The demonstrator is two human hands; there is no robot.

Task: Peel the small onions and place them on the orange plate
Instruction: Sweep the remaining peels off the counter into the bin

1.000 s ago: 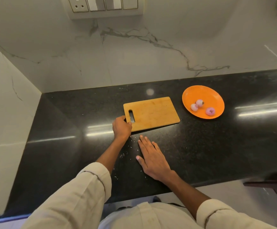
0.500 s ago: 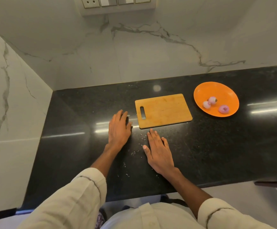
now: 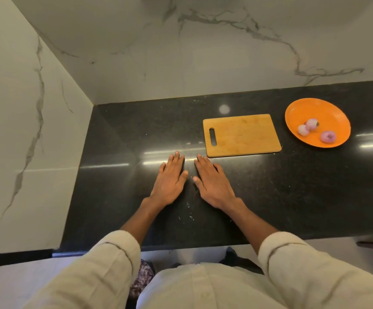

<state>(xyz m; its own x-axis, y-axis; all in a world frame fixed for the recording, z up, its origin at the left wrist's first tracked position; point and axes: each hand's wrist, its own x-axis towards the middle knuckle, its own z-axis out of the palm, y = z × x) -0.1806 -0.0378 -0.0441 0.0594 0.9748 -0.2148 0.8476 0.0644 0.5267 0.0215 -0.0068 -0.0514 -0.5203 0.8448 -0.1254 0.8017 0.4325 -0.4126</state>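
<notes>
Hands (image 3: 172,178) (image 3: 212,181) flat, released on counter (image 3: 114,175); bowl (image 3: 142,279) below mostly hidden by sleeve.

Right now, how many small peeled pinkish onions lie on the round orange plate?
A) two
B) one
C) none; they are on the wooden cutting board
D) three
D: three small peeled pinkish onions lie on the round orange plate, two touching and one apart; the rectangular wooden cutting board beside it is bare.
</notes>
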